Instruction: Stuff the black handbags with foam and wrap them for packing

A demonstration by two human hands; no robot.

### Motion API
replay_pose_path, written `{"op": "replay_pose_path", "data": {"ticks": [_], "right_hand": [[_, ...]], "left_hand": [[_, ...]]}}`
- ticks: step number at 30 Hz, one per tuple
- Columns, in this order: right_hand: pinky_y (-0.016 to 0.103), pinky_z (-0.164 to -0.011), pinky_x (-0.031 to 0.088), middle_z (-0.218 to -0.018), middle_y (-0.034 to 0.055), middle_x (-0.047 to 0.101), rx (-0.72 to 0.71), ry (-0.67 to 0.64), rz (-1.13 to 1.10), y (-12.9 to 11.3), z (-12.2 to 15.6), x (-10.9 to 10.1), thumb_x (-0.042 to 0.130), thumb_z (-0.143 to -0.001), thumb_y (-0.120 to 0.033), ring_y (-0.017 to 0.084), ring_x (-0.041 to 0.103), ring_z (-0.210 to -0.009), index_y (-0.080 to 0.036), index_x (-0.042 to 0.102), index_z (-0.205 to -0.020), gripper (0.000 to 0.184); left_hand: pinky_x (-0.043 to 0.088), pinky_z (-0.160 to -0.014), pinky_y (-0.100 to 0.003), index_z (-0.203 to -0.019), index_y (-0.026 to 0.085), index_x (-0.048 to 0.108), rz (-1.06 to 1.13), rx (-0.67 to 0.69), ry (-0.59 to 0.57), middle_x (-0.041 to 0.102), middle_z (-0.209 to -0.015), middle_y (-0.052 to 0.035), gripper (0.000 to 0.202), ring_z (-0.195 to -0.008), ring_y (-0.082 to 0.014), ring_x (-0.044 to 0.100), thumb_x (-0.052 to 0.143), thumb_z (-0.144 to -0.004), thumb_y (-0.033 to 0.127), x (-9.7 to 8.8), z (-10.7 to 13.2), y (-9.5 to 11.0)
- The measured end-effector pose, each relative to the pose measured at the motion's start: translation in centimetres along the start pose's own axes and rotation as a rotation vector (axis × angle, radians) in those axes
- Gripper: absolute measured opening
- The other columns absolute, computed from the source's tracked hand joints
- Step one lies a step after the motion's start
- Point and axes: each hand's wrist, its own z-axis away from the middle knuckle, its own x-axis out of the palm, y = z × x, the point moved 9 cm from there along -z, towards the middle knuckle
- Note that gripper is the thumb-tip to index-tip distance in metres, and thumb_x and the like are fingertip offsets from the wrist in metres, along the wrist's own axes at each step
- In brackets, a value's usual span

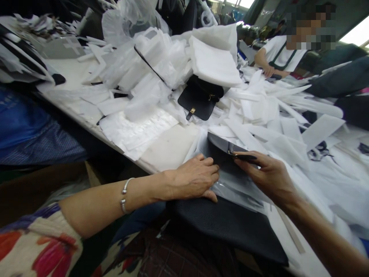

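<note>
A black bag (230, 223) lies at the table's front edge, its broad leather flap hanging toward my lap. Clear plastic film (230, 191) lies along its opening. My left hand (197, 177) is closed over the left edge of the bag, fingers curled and thumb on the black flap. Between the thumb and fingers of my right hand (266, 171) is a short black strap (245, 157) with a small metal fitting at its end, held over the bag's opening. A smaller black bag (198, 100) with gold-coloured hardware rests farther back, partly under white foam sheets.
White foam sheets (215, 63) and plastic bags (150, 57) are heaped at the back. White strips (268, 111) cover the right side. A foam-covered sheet (138, 127) lies front left. Another person (281, 54) works at the far right.
</note>
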Motion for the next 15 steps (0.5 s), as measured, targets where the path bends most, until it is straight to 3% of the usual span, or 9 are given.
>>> {"op": "replay_pose_path", "data": {"ticks": [8,15], "right_hand": [[0.038,-0.076,0.058,-0.095,0.0027,0.076,-0.054,-0.182,0.091,-1.0,0.6,3.8,0.060,-0.086,-0.035,0.024,0.072,-0.083,-0.026,0.075,-0.099,0.021],[0.036,-0.079,0.057,-0.098,0.0062,0.074,-0.185,-0.160,0.198,-1.4,2.0,5.3,0.056,-0.091,-0.029,0.022,0.070,-0.086,-0.022,0.073,-0.105,0.024]], "left_hand": [[0.036,-0.079,-0.036,-0.105,0.015,0.063,0.046,-0.009,0.021,0.066,-0.107,-0.0088,0.053,-0.101,-0.0244,0.052,0.057,-0.085,0.063,0.5,0.8,0.1],[0.036,-0.082,-0.036,-0.104,0.015,0.064,0.065,-0.015,0.014,0.067,-0.108,-0.0082,0.052,-0.101,-0.0248,0.053,0.055,-0.086,0.063,0.5,1.0,-0.1]]}}
